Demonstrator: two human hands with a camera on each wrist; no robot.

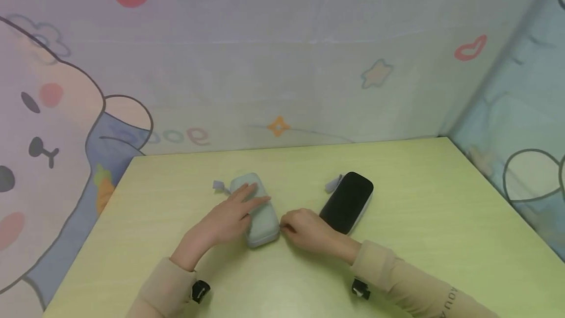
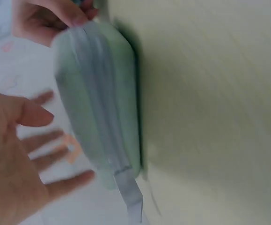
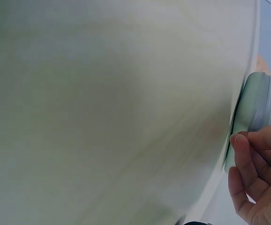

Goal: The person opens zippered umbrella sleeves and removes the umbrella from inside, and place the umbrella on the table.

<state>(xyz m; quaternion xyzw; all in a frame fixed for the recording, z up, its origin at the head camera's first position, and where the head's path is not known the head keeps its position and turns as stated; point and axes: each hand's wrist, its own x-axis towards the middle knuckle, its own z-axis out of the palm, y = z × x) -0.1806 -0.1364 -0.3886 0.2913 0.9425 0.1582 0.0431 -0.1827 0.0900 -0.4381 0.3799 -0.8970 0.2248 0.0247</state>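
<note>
A pale green zip case [image 1: 264,227] lies on the table with a grey zipper [image 2: 100,93] along its side and a grey fabric tab [image 1: 218,186] at its far left end. My left hand [image 1: 231,217] is over the case's top with its fingers spread; whether they touch it, I cannot tell. At the near right corner of the case, my right hand [image 1: 306,229] pinches at the zipper with thumb and forefinger. Whatever piece sits between those fingertips is hidden. In the right wrist view, the curled fingers lie against the green case [image 3: 252,101].
Just beyond my right hand lies a second zip case [image 1: 348,202], black on top with a pale side and a lilac tab [image 1: 333,184]. Both rest on a yellow-green table [image 1: 441,225]. A printed cloth [image 1: 309,63] stands behind it.
</note>
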